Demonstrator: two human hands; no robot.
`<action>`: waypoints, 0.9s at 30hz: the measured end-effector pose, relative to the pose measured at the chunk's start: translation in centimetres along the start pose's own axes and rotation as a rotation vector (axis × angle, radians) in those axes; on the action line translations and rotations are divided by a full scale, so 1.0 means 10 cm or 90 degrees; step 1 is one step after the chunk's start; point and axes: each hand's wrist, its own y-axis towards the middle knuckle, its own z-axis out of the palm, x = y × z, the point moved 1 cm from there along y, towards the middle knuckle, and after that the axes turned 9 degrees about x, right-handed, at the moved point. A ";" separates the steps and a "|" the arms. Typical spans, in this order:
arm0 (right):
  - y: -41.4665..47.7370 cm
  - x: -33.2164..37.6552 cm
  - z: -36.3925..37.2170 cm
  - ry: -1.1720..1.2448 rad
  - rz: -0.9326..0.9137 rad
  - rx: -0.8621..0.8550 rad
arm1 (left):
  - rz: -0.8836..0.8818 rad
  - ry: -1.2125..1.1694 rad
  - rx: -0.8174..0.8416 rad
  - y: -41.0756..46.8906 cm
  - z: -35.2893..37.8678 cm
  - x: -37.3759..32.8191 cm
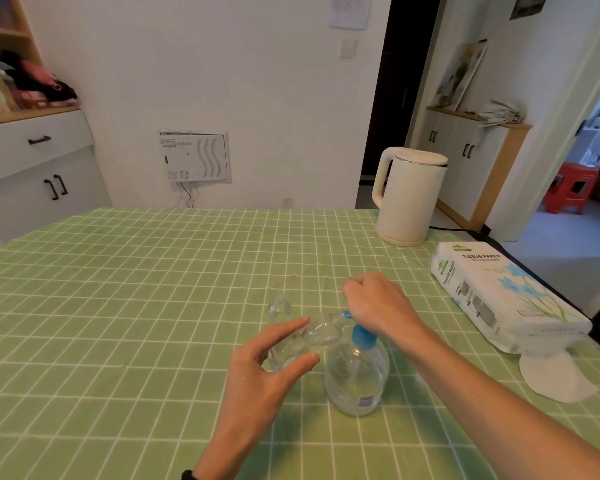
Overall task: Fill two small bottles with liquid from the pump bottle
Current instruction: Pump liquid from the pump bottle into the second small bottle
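The left hand point(267, 362) grips a small bottle point(312, 336) tilted, long axis rising rightward, mouth at the blue spout point(344, 315) of the pump bottle point(355, 379) standing just beside on the surface point(136, 306); the right hand point(378, 303) curls over the pump head (hidden beneath).

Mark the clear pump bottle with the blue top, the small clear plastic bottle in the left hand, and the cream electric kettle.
Clear pump bottle with blue top point(355, 379): head view, mid body.
Small clear plastic bottle point(321, 332): head view, shoulder.
Cream electric kettle point(411, 199): head view, side wall.
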 end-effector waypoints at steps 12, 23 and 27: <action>-0.06 -0.03 0.05 0.004 0.002 0.002 | -0.004 0.008 -0.002 -0.04 0.00 0.03; -0.02 0.01 0.00 -0.001 -0.017 -0.014 | -0.003 0.002 -0.002 0.01 -0.02 0.01; -0.03 -0.02 0.05 -0.002 -0.012 -0.020 | -0.001 0.013 -0.007 0.00 -0.01 0.03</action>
